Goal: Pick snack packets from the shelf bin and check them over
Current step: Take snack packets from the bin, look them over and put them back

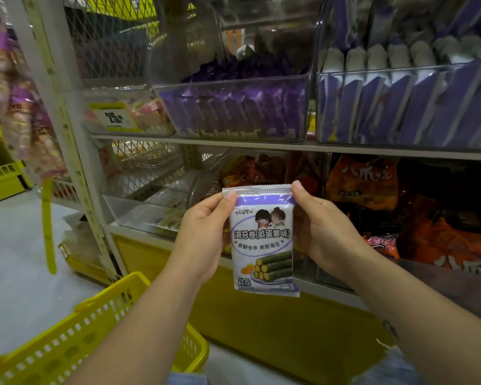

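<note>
Pinching the seaweed-roll packet [263,240] upright by its 2 top corners with left hand [203,234] and right hand [325,232], printed front turned faceward, likely for reading.

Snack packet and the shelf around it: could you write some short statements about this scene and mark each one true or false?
1. The left hand and the right hand both hold the snack packet near its top. True.
2. The packet's printed front faces the camera. True.
3. The yellow basket is at the lower right of the view. False: it is at the lower left.
4. The clear bin on the upper shelf is empty. False: it holds purple packets.
</note>
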Tool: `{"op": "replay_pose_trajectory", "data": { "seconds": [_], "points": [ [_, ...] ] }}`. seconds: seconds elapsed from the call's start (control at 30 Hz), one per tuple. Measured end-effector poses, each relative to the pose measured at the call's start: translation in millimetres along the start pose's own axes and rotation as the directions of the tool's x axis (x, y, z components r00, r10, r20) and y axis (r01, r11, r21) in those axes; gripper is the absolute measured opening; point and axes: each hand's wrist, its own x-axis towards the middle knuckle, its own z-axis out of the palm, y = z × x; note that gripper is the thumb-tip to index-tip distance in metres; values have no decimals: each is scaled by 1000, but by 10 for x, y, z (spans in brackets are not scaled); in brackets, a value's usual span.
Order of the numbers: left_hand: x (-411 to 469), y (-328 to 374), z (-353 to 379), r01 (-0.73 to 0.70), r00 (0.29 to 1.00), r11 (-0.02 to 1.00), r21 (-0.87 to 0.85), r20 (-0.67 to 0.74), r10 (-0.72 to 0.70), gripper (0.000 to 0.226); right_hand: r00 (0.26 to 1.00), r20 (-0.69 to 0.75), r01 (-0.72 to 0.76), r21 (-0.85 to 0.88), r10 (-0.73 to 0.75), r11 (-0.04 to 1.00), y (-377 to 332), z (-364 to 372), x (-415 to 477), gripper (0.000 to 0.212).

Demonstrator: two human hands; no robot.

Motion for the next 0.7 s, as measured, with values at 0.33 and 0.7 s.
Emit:
{"op": "replay_pose_trajectory", "data": {
  "seconds": [0.33, 0.7],
  "points": [
    [48, 81, -216, 227, 965, 974, -4, 137, -224, 42, 932, 242, -270, -30, 269, 963, -41, -58, -92, 25],
    [-72, 53, -382, 251, 856, 949, 191, 413, -310, 60, 976, 78, -214, 132, 205, 968, -80, 0, -77, 28]
  ]
}}
